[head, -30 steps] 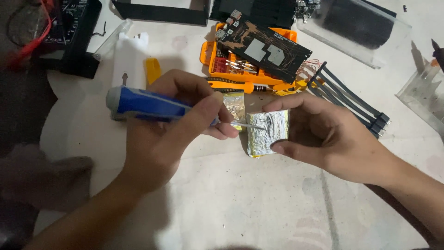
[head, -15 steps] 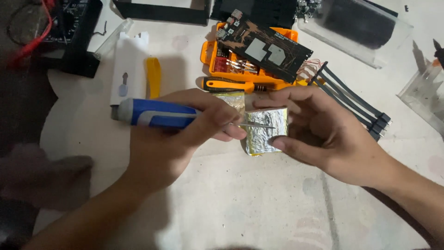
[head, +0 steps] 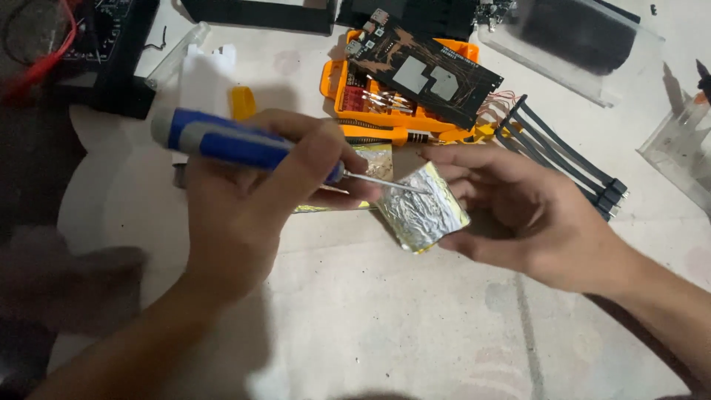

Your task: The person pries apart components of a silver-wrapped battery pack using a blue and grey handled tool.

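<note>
The foil-wrapped pad (head: 424, 210) looks light, thin and easily dented, best pinched by its edges, as the right hand (head: 529, 211) does just above the surface (head: 385, 311). The left hand (head: 248, 200) is closed around a blue-handled screwdriver (head: 244, 146), tip touching the foil; an orange tool tray (head: 404, 122) lies behind.

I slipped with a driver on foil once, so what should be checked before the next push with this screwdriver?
1. Left hand grips the blue-handled screwdriver: ok.
2. Tip meets the foil-wrapped piece near its upper edge: ok.
3. Right hand holds the piece, lifted off the table: ok.
4. Right fingers lie close past the tip: not ok.
5. What the tip engages under the foil: cannot tell.
6. Orange bit case and circuit board stand clear behind: ok.
</note>
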